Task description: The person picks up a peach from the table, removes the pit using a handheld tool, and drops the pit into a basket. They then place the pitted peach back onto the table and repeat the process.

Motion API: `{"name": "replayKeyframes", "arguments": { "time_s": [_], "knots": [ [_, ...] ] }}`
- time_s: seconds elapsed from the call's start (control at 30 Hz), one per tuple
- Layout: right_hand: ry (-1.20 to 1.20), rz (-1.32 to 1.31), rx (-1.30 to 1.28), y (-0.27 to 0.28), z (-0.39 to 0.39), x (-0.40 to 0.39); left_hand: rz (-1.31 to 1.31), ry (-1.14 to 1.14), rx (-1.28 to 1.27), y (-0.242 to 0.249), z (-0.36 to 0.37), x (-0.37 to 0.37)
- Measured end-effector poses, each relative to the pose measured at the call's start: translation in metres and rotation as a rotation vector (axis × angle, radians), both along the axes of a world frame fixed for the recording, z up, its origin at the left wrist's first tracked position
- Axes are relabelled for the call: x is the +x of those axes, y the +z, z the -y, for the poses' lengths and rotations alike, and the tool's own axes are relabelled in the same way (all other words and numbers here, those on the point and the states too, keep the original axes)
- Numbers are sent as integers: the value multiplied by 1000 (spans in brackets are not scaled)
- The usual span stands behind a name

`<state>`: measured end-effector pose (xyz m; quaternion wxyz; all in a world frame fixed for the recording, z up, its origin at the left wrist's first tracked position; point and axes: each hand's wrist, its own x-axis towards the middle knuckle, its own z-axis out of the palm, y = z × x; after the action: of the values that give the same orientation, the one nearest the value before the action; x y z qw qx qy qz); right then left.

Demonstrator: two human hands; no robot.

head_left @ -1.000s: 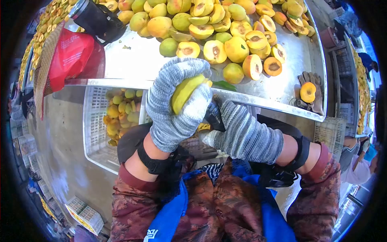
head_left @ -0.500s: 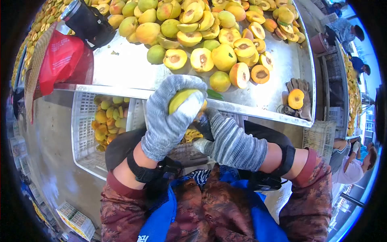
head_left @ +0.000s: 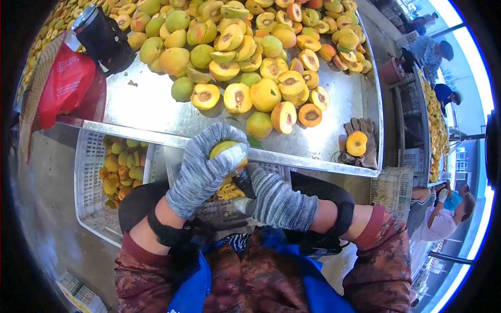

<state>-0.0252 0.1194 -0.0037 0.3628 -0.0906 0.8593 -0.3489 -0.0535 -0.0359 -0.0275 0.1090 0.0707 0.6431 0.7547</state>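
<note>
Left hand: The gloved left hand point(head_left: 206, 169) is curling closely around a green-yellow fruit point(head_left: 223, 148), its fingers wrapping over the top and the palm supporting it from below.
Held fruit: It is sitting just off the near edge of the bench point(head_left: 313, 164), mostly hidden by the glove; how far it is cut, I cannot tell.
Right hand: The gloved right hand point(head_left: 284, 201) is closing around a dark-handled tool point(head_left: 243, 183), and the thumb is pointing toward the other hand. The tool's working end is not showing clearly, so contact with the fruit is uncertain.
Cut halves: Several are lying cut face up among whole fruits on the bench, a half with a dark hollow point(head_left: 310, 115) among them. These are looking already divided, while the held piece is looking to be in mid-handling.
Leaf: A green leaf point(head_left: 254, 142) is resting at the bench edge, just beside the left hand.
Spare gloves: Brown gloves point(head_left: 369, 136) are lying near the right corner, bearing a fruit half point(head_left: 357, 143).
Below: A white crate point(head_left: 86, 195) is holding fruit, and yellow pieces point(head_left: 228, 192) are showing beneath the hands.
Far left: A black cup point(head_left: 104, 44) is leaning beside a red bag point(head_left: 65, 86).
</note>
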Motion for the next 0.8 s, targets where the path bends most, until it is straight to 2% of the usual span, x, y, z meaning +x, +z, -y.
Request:
{"name": "replayKeyframes", "arguments": {
  "time_s": [0.07,0.13,0.17,0.2,0.23,0.27,0.3,0.33,0.37,0.4,0.47,0.5,0.53,0.6,0.63,0.77,0.8],
  "knots": [
    [-18,72,-83,2,-2,1,20,-14,44,5,0,0],
    [40,-36,-55,-9,-5,5,-135,5,-74,11,1,1],
    [133,-194,44,-10,-4,6,-255,43,-146,14,-1,2],
    [227,-350,144,-8,-5,5,-263,43,-137,14,-1,3],
    [107,-185,20,-1,-7,2,-296,49,-142,12,-1,3],
    [107,-194,30,-1,-8,2,-328,56,-146,11,-2,3],
    [109,-183,46,-4,-8,4,-225,45,-125,15,-3,4],
    [109,-170,63,-3,-6,3,-233,45,-113,15,-4,5],
    [60,23,77,3,-2,0,-177,56,-76,14,-4,5],
    [59,15,86,5,0,-1,-121,67,-42,15,-4,4],
    [-140,267,-363,8,5,-1,-155,90,-69,23,-1,2],
    [-230,339,-366,1,8,3,-126,100,-43,26,0,2],
    [-227,322,-363,-1,6,4,-98,111,-17,29,0,2],
    [-68,28,-345,-3,3,3,-140,108,-5,26,-1,2],
    [6,-29,-73,10,5,0,-147,108,4,24,-2,2],
    [37,0,-46,19,4,-2,-118,135,29,25,-5,4],
    [16,96,-151,18,6,-2,-94,155,45,29,-6,5]
  ]
}}
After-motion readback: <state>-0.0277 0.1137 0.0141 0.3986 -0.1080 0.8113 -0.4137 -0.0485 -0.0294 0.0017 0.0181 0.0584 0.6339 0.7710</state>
